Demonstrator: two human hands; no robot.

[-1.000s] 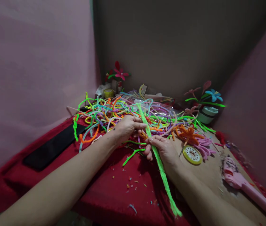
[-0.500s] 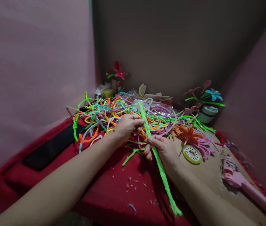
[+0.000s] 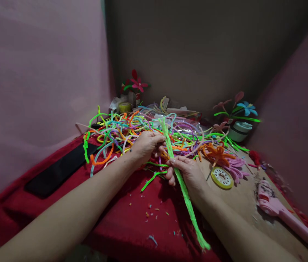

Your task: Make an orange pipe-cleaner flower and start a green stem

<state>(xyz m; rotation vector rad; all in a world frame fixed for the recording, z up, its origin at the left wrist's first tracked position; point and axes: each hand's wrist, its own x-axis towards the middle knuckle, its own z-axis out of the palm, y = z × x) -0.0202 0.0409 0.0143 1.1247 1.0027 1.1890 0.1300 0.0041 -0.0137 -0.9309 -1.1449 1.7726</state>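
Observation:
A long bundle of bright green pipe cleaners (image 3: pixel 186 198) slants across the middle of the view, its near end slightly frayed. My left hand (image 3: pixel 150 145) pinches it near the upper end, thumb and finger closed on its left side. Lower down, my right hand (image 3: pixel 186 173) also grips the bundle, with the thumb over it and the other fingers curled beneath. Loose green pipe cleaners (image 3: pixel 154 178) stick out on the red cloth just left of my right hand. Behind both hands lies a tangled heap of coloured pipe cleaners (image 3: pixel 121 131).
A black phone-like slab (image 3: pixel 58 173) lies at left on the red cloth (image 3: pixel 115 218). To the right are a yellow tape roll (image 3: pixel 222 177), an orange pipe-cleaner flower (image 3: pixel 216 154) and a pink glue gun (image 3: pixel 272 203) on a brown board (image 3: pixel 241 207). A potted blue flower (image 3: pixel 247 108) stands behind.
Almost nothing differs. Both hands keep their hold on the green bundle, and the whole view has shifted very slightly.

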